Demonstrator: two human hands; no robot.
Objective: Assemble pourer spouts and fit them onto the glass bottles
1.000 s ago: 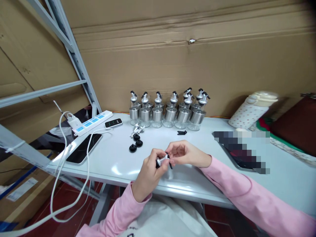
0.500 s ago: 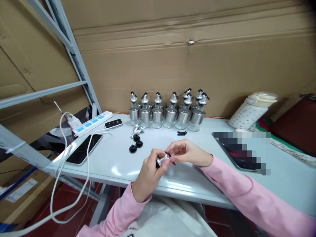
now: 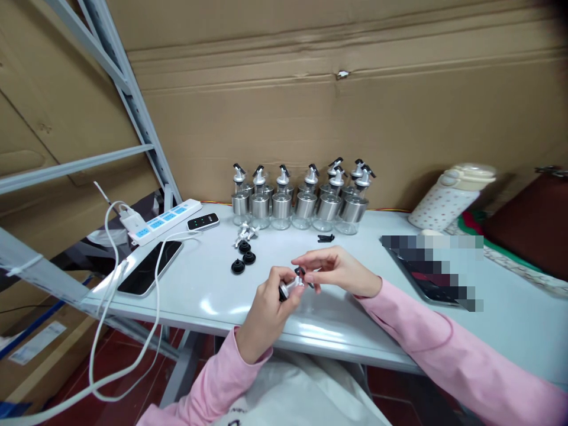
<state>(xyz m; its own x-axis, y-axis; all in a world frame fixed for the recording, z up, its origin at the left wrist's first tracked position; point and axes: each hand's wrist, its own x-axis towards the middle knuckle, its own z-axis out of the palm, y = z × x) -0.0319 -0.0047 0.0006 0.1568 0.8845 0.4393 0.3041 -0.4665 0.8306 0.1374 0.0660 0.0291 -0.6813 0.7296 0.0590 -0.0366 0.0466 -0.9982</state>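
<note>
My left hand [image 3: 268,305] is closed round a small white pourer spout with a black base [image 3: 288,287], held just above the white table [image 3: 213,290]. My right hand [image 3: 337,269] pinches a small black cap piece [image 3: 300,272] against the tip of that spout, its other fingers loosely extended. Loose parts lie further back on the table: three black round stoppers [image 3: 243,257], a few white spouts [image 3: 244,234] and one black clip [image 3: 326,238]. Behind them stands a cluster of several glass bottles with steel collars and pourer tops [image 3: 302,201].
A phone [image 3: 148,267], a white power strip with cables [image 3: 162,220] and a small black device [image 3: 203,221] lie at the left. A dotted cream flask [image 3: 448,198] and a dark tablet [image 3: 437,284] are at the right. Cardboard walls stand behind, a metal rack at the left.
My right hand has lifted slightly and brought the black piece onto the spout's tip. My left hand keeps the spout in nearly the same place.
</note>
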